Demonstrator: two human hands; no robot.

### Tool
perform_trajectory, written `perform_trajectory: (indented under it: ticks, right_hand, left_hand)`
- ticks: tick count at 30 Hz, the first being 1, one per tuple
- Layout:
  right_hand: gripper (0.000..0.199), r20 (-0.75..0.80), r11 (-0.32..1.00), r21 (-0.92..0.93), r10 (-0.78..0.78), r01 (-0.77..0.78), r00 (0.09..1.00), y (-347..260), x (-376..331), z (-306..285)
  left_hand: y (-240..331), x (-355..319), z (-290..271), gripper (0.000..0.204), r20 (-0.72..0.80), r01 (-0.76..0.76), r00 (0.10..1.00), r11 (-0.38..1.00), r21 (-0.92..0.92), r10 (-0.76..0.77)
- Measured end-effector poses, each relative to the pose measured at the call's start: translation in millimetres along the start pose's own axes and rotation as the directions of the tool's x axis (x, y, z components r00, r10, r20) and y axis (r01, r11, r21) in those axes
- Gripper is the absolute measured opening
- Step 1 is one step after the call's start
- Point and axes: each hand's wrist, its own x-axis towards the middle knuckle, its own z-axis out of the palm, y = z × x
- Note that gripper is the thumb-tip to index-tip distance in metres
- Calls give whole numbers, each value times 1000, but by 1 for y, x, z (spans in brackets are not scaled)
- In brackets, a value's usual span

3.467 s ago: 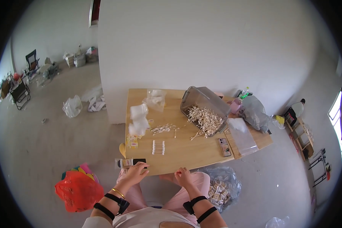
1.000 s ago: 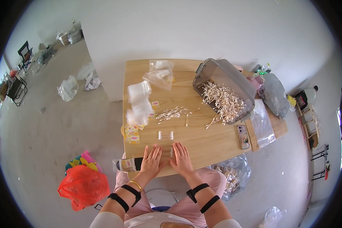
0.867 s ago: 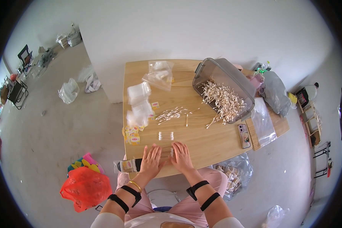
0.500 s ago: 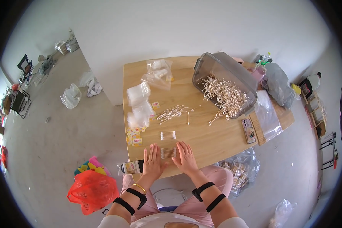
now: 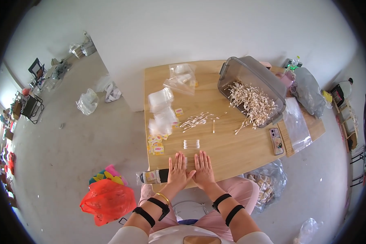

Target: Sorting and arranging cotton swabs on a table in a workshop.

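Cotton swabs with pale wooden sticks, in a small flat row [image 5: 190,162], lie on the light wooden desk [image 5: 236,152] near its front edge, between the 2 hands and partly under their inner fingers. Left hand [image 5: 177,171] and right hand [image 5: 203,168] rest palm-down, side by side, thumbs touching; each grip is open, fingers spread flat, holding nothing. A second small bundle of aligned cotton swabs [image 5: 191,144] sits just beyond the fingertips, apart from both hands. Farther back, a loose scatter of cotton swabs [image 5: 198,120] lies mid-desk. A grey translucent plastic bin [image 5: 251,87], tipped on its side, spills a large heap of swabs [image 5: 253,106] at the right rear. Small clear plastic bags [image 5: 162,110] are piled at the left, with small yellow-and-pink paper labels [image 5: 155,143] just in front of them. A black-handled tool with a pale head [image 5: 153,176] lies at the front-left corner, just left of the left hand. A smartphone [image 5: 276,140] lies well to the right.
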Motion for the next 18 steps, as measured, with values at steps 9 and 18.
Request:
perform_trajectory:
  ticks: [9, 18]
  right_hand:
    - [95, -30, 1000, 22, -11, 11, 1000, -22, -2, -2]
    - [89, 70, 998, -46, -35, 38, 997, -71, -16, 8]
  left_hand:
    - [-139, -83, -28, 66, -311, 489, 781, 841, -232, -541]
    - [-130, -73, 11, 73, 40, 649, 618, 481, -590, -785]
